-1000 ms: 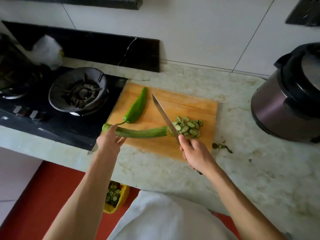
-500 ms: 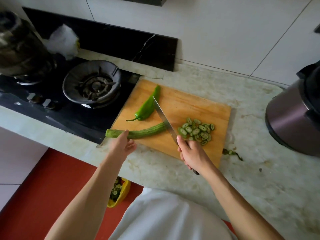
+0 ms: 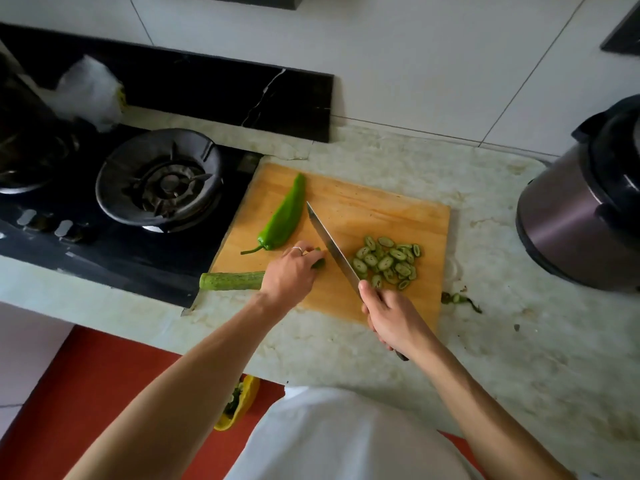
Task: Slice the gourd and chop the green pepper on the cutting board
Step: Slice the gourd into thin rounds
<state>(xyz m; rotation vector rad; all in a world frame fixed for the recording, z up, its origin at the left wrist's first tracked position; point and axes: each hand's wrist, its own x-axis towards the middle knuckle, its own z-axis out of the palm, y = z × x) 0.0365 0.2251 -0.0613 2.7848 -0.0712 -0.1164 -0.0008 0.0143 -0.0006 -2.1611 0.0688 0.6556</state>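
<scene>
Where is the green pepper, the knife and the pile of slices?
green pepper (image 3: 282,216), head view, middle of its body.
knife (image 3: 332,245), head view, middle of the blade.
gourd slices (image 3: 388,263), head view, centre of the pile.

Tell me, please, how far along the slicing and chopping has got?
Partly done. A pile of gourd slices lies on the cutting board. In hand: the left hand holds the remaining gourd while the right hand grips the knife beside it. Left: the rest of the gourd and the whole green pepper.
</scene>
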